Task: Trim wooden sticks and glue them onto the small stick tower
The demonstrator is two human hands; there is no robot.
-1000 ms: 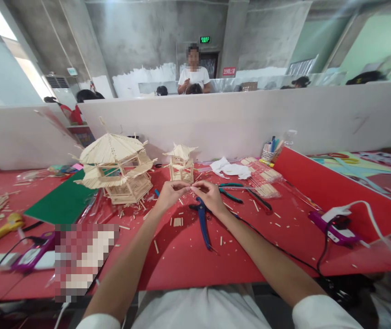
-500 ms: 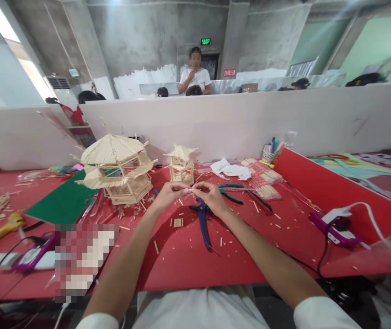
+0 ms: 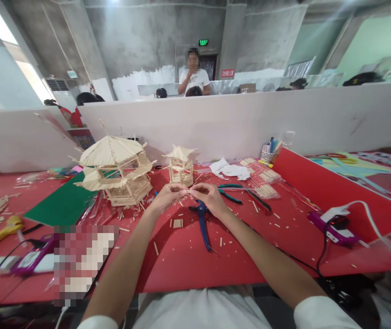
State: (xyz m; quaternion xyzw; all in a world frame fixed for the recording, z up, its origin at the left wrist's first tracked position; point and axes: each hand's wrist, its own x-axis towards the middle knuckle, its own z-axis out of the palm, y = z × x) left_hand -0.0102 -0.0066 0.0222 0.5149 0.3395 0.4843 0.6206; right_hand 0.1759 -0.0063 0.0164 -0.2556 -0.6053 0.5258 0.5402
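Note:
My left hand and my right hand meet above the red table, fingertips pinched together on a thin wooden stick held between them. Just behind the hands stands a small stick pavilion. A larger stick pavilion stands to the left. Blue-handled pliers lie on the table under my right hand. A small bundle of cut sticks lies below my left hand.
Green-handled cutters and packs of sticks lie to the right, with a pen cup. A purple glue gun with cable sits far right, another at left beside a green mat. A person stands beyond the white partition.
Both hands have stayed together on the stick, shifting only slightly. The view has tilted a little.

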